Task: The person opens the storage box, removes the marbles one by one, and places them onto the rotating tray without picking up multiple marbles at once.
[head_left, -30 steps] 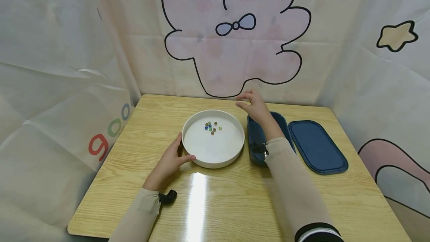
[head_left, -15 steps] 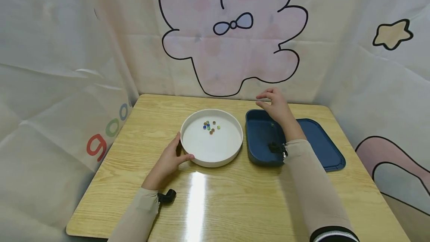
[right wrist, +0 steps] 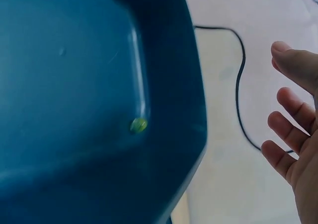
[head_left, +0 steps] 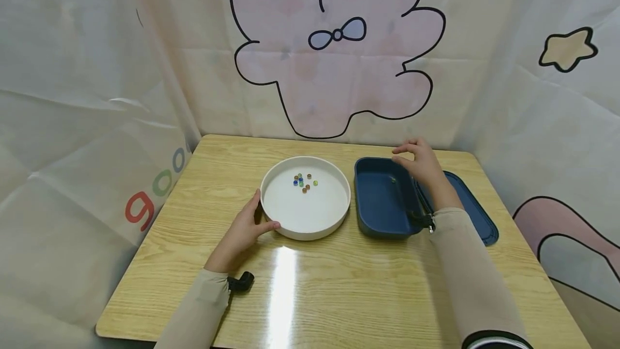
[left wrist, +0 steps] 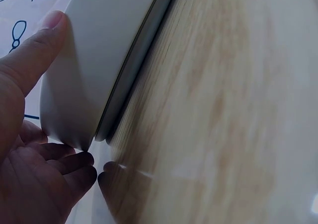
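Note:
A round white dish (head_left: 307, 214) stands on the wooden table, with several small glass marbles (head_left: 304, 181) in its back half. My left hand (head_left: 242, 235) holds the dish at its left side; in the left wrist view the thumb lies on the outer wall and the fingers curl at its edge. Right of the dish is a deep dark blue box (head_left: 385, 209). One yellow-green marble (right wrist: 139, 125) lies in its far corner. Over the box's back right corner hovers my right hand (head_left: 422, 165), fingers loosely bent and holding nothing.
A flat dark blue lid (head_left: 477, 211) lies right of the box, partly behind the right forearm. Fabric with a drawn bear (head_left: 334, 85) hangs behind the table's back edge. More fabric hangs at both sides.
My right hand has moved right, from above the box's back left to its back right corner, and lower. That uncovers the marble in the box. The left hand stays at the dish.

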Motion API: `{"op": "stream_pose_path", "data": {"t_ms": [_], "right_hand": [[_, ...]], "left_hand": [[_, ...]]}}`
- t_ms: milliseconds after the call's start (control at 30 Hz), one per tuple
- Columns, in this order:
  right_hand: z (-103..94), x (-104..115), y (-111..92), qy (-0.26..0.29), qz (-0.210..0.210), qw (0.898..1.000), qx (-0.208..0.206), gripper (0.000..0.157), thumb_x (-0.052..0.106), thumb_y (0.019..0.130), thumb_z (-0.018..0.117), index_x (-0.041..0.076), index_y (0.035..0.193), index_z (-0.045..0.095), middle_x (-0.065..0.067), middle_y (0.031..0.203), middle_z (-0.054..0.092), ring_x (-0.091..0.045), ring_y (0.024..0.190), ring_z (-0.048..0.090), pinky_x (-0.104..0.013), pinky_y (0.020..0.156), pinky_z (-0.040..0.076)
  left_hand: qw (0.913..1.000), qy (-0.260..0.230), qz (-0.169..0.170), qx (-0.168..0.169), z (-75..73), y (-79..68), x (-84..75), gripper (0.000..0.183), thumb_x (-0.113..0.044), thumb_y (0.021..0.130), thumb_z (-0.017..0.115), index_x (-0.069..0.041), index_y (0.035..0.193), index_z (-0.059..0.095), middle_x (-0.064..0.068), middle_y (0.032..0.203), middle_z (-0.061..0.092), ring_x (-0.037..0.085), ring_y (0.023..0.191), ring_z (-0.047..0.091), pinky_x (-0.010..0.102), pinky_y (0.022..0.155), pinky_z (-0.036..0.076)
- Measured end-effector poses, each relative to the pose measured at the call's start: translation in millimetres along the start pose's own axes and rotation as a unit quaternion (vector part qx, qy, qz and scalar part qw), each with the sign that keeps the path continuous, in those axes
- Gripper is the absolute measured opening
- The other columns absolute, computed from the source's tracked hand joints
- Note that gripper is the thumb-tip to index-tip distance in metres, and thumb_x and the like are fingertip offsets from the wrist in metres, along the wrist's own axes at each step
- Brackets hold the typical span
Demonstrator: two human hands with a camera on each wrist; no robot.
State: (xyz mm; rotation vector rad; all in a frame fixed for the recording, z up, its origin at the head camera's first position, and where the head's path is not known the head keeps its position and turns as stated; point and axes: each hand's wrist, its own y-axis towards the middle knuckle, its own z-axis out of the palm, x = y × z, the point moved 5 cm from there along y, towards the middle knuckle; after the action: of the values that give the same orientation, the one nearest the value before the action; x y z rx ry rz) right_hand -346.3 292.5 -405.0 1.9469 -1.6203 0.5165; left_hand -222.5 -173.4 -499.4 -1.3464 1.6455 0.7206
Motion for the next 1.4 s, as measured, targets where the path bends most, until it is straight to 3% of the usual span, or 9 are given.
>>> {"op": "stream_pose_path", "data": {"t_ms": [333, 600, 733, 1000, 1200, 1400], "right_hand": [[11.3, -29.6, -3.9, -0.014, 0.018, 0.999, 0.032, 0.029, 0.022, 0.099, 0.072, 0.002, 0.12, 0.072, -0.024, 0.138, 0.045, -0.045, 0.129, 0.041, -0.064, 0.105, 0.036], [25.2, -46.8, -3.2, -0.025, 0.036, 0.998, 0.055, 0.028, 0.02, 0.098, 0.072, 0.002, 0.119, 0.072, -0.026, 0.142, 0.045, -0.046, 0.131, 0.04, -0.064, 0.106, 0.036], [28.1, -48.8, -4.1, -0.033, 0.038, 0.997, 0.066, 0.027, 0.017, 0.098, 0.072, 0.001, 0.12, 0.072, -0.028, 0.142, 0.044, -0.048, 0.133, 0.039, -0.065, 0.109, 0.034], [38.2, -57.9, -5.1, -0.057, 0.062, 0.993, 0.084, 0.027, 0.014, 0.096, 0.073, 0.002, 0.12, 0.072, -0.027, 0.14, 0.047, -0.048, 0.133, 0.039, -0.065, 0.109, 0.035], [45.7, -59.5, -1.9, -0.073, 0.063, 0.991, 0.095, 0.027, 0.007, 0.096, 0.07, 0.0, 0.122, 0.072, -0.03, 0.139, 0.048, -0.049, 0.134, 0.04, -0.064, 0.11, 0.038], [56.0, -58.6, -8.8, -0.104, 0.085, 0.982, 0.132, 0.03, 0.004, 0.098, 0.064, -0.002, 0.126, 0.07, -0.036, 0.15, 0.035, -0.053, 0.141, 0.03, -0.067, 0.111, 0.036]], "left_hand": [[0.9999, 0.01, 0.013, -0.005, -1.1, 2.6, 2.6, 0.118, -0.044, 0.086, 0.082, -0.014, 0.166, 0.001, 0.006, 0.172, 0.007, 0.029, 0.159, 0.008, 0.056, 0.126, 0.016], [1.0, 0.001, 0.005, -0.002, 1.9, 0.6, 6.6, 0.117, -0.041, 0.087, 0.082, -0.017, 0.166, -0.001, 0.002, 0.172, 0.005, 0.024, 0.158, 0.007, 0.051, 0.127, 0.016], [1.0, -0.002, 0.008, -0.003, 2.2, 1.0, 6.7, 0.117, -0.04, 0.087, 0.082, -0.016, 0.166, -0.001, 0.002, 0.172, 0.005, 0.023, 0.158, 0.007, 0.051, 0.127, 0.017], [0.9998, -0.017, 0.013, 0.001, 2.0, 2.7, 4.1, 0.117, -0.04, 0.087, 0.082, -0.024, 0.165, -0.002, -0.001, 0.172, 0.004, 0.019, 0.158, 0.007, 0.047, 0.127, 0.017], [0.9999, -0.007, 0.01, -0.002, -0.4, 3.8, 1.5, 0.116, -0.038, 0.088, 0.082, -0.019, 0.166, -0.001, 0.001, 0.172, 0.004, 0.023, 0.158, 0.006, 0.051, 0.127, 0.016], [0.9999, 0.005, 0.001, -0.011, 3.8, 1.1, 4.0, 0.117, -0.039, 0.086, 0.083, -0.014, 0.166, 0.002, 0.004, 0.172, 0.007, 0.026, 0.158, 0.008, 0.053, 0.127, 0.015]]}}
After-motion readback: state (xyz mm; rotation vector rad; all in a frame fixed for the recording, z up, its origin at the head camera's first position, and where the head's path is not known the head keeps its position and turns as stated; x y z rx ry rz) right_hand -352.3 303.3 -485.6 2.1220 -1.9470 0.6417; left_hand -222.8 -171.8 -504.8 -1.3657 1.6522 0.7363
